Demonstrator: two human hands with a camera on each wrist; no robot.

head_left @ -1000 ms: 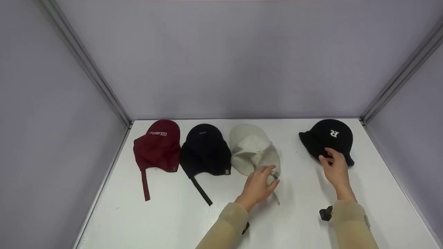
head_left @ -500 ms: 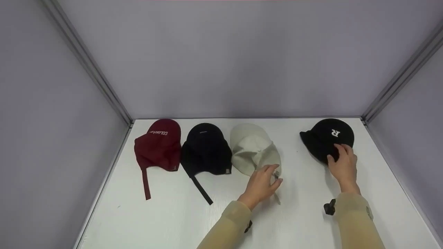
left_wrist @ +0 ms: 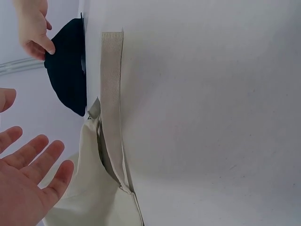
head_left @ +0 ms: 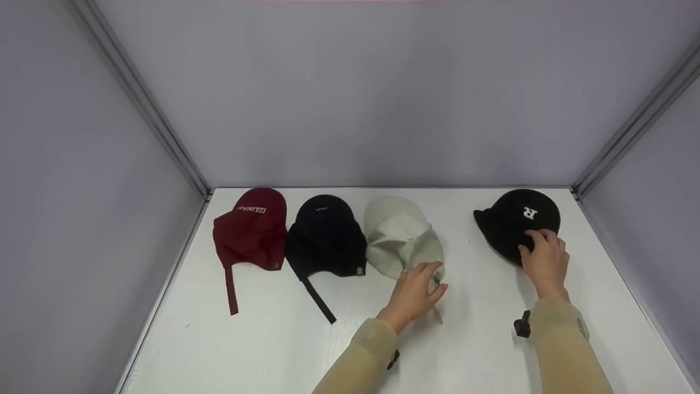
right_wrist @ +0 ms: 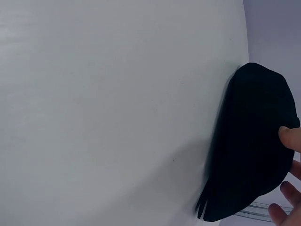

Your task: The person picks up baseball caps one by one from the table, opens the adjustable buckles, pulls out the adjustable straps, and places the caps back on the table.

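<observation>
On the right of the white table, a black cap (head_left: 506,227) with a white letter R lies by the back edge. My right hand (head_left: 547,260) rests at its crown, and the left wrist view shows the thumb and fingers pinching the crown of that black cap (left_wrist: 68,66). A cream cap (head_left: 402,230) lies in the middle. Over its near end is my left hand (head_left: 414,289), fingers spread and holding nothing. In the left wrist view a gap shows between that left hand (left_wrist: 28,183) and the cream cap's strap (left_wrist: 111,94).
To the left, a dark navy cap (head_left: 327,243) and a maroon cap (head_left: 252,232) with white lettering lie in a row, straps toward me. Grey walls (head_left: 350,98) enclose the white table (head_left: 246,350) at the back and sides.
My right hand has shifted right along the black cap's crown and closed in on the fabric. The left hand stays over the cream cap, and the caps lie nearly as before.
</observation>
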